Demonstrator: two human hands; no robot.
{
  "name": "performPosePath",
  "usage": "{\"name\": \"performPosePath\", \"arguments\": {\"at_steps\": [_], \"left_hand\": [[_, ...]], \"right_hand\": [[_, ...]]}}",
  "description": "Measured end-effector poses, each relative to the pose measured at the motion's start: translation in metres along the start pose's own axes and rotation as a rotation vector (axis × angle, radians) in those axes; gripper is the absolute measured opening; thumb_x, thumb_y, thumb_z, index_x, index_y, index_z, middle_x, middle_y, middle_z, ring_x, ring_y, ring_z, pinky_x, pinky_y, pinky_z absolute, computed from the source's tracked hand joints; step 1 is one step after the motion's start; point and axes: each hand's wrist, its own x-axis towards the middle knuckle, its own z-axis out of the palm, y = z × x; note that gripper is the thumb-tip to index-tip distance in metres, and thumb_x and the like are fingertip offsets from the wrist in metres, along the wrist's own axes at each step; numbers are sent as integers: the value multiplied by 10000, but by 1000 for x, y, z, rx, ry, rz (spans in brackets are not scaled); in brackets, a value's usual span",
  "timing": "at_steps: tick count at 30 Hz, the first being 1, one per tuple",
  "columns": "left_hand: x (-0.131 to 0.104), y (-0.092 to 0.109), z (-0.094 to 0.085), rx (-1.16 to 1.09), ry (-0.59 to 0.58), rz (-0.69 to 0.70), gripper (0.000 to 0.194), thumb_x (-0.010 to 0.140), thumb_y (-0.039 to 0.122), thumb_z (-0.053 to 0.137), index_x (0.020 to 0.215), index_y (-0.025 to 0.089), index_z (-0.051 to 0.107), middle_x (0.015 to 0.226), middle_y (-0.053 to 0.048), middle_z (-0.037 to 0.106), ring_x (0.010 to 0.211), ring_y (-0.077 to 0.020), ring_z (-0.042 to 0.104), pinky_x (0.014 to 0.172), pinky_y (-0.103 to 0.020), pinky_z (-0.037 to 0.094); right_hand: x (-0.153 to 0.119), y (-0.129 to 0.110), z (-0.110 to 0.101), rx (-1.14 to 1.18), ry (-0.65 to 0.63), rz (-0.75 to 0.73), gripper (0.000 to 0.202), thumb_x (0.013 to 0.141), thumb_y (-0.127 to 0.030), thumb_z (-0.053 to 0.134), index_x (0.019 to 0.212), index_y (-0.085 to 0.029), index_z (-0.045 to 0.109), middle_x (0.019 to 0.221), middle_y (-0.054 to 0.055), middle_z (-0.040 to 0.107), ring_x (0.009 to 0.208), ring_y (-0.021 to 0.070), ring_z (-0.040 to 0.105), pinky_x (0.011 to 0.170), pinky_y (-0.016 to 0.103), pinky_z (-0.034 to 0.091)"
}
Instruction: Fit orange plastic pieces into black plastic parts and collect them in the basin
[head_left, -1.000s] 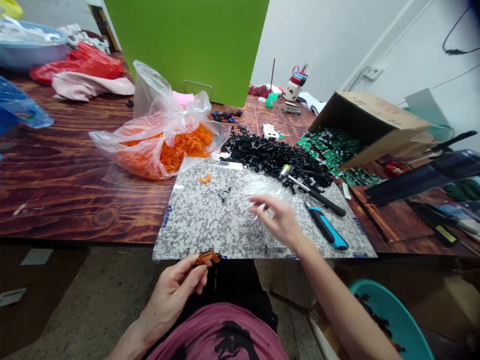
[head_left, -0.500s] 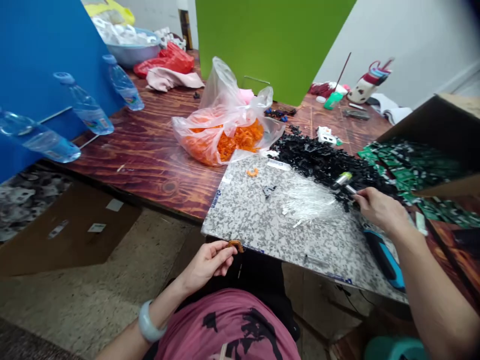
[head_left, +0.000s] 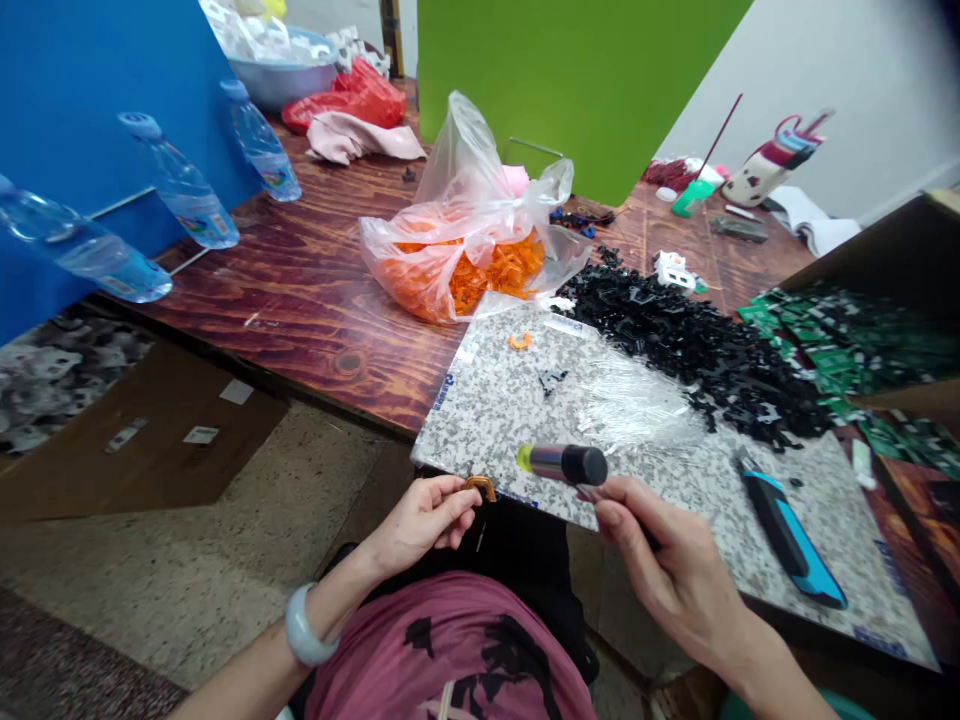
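Between the thumb and fingers of my left hand (head_left: 431,515) is a small amber plastic clip (head_left: 481,487), held at the near edge of the speckled stone slab (head_left: 487,400). My right hand (head_left: 667,550) grips a small hammer (head_left: 562,463) by its handle. Its head, black at one end and yellow-green at the other, hovers over the slab to the right of the clip. Farther back on the slab lie an orange curved piece (head_left: 519,341), a little black part (head_left: 553,380) and a heap of thin clear strands (head_left: 634,400).
Black plastic parts (head_left: 690,340) are piled at the slab's far side. A blue-and-black cutter (head_left: 791,535) lies at right, near a box of green circuit boards (head_left: 847,335). Behind stands a clear bag of orange parts (head_left: 480,270). Water bottles (head_left: 180,190) lean at left.
My right hand has brought the hammer from above the black pile leftward and nearer, close to my left hand. The left hand keeps its hold on the amber clip.
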Motion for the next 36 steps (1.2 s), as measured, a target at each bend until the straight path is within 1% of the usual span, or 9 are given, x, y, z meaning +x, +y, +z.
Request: {"name": "performPosePath", "arguments": {"at_steps": [4, 8, 14, 19, 21, 25, 29, 33, 36], "left_hand": [[1, -2, -2, -15, -29, 3, 370, 735, 473, 671, 779, 117, 582, 570, 52, 533, 406, -30, 442, 381, -156, 262], [2, -3, -3, -23, -55, 14, 369, 754, 477, 651, 787, 118, 576, 562, 57, 524, 401, -27, 435, 377, -152, 263], [1, -2, -4, -25, -62, 21, 439, 701, 544, 670, 744, 119, 568, 560, 51, 530, 404, -31, 449, 384, -154, 264], [1, -1, -5, -9, -69, 18, 431, 728, 534, 654, 807, 115, 588, 570, 55, 521, 403, -32, 437, 382, -160, 249], [1, -2, -5, 1, -71, 13, 402, 751, 508, 644, 820, 116, 593, 574, 55, 520, 410, -33, 435, 385, -164, 252], [1, -4, -6, 32, -69, 12, 364, 784, 479, 623, 817, 118, 589, 597, 46, 528, 435, -38, 438, 396, -165, 265], [-2, -5, -7, 110, -101, 82, 309, 836, 431, 585, 868, 124, 606, 659, 31, 540, 523, -57, 472, 484, -176, 351], [-9, -1, -5, 200, -144, 201, 243, 885, 352, 533, 896, 125, 618, 684, 20, 546, 589, -81, 486, 577, -204, 408], [-12, 4, -1, 266, -153, 258, 233, 899, 302, 502, 968, 118, 629, 682, 17, 537, 599, -90, 482, 582, -207, 415]], "right_hand": [[-7, 0, 24, -2, -16, -58, 160, 937, -176, 391, 988, -173, 544, 704, 24, 592, 549, 110, 551, 481, 197, 417], [-7, 8, 39, -92, -130, 0, 135, 948, -195, 403, 979, -186, 534, 744, 29, 616, 601, 136, 594, 562, 228, 450], [-1, -13, 26, -17, 17, -149, 150, 944, -143, 382, 1015, -186, 507, 749, 28, 601, 607, 115, 580, 548, 196, 425], [5, -5, 43, -96, -204, 3, 182, 959, -217, 373, 853, -194, 519, 676, 11, 571, 549, 130, 546, 515, 229, 381], [9, -3, 44, -84, -238, 53, 208, 959, -237, 377, 822, -194, 527, 641, -3, 554, 527, 122, 531, 505, 224, 370], [17, 1, 17, -40, -59, 69, 208, 946, -266, 402, 867, -188, 578, 590, -27, 520, 470, 94, 478, 464, 193, 359], [23, 42, -23, -322, 226, 153, 238, 886, -379, 497, 891, -186, 637, 671, 20, 620, 532, 130, 526, 525, 231, 388], [24, 117, -61, -608, 431, 389, 328, 843, -445, 520, 949, -178, 680, 788, 92, 674, 640, 198, 579, 586, 281, 393], [19, 172, -85, -670, 524, 483, 405, 833, -444, 486, 946, -112, 690, 802, 162, 669, 707, 268, 590, 626, 336, 393]]}}
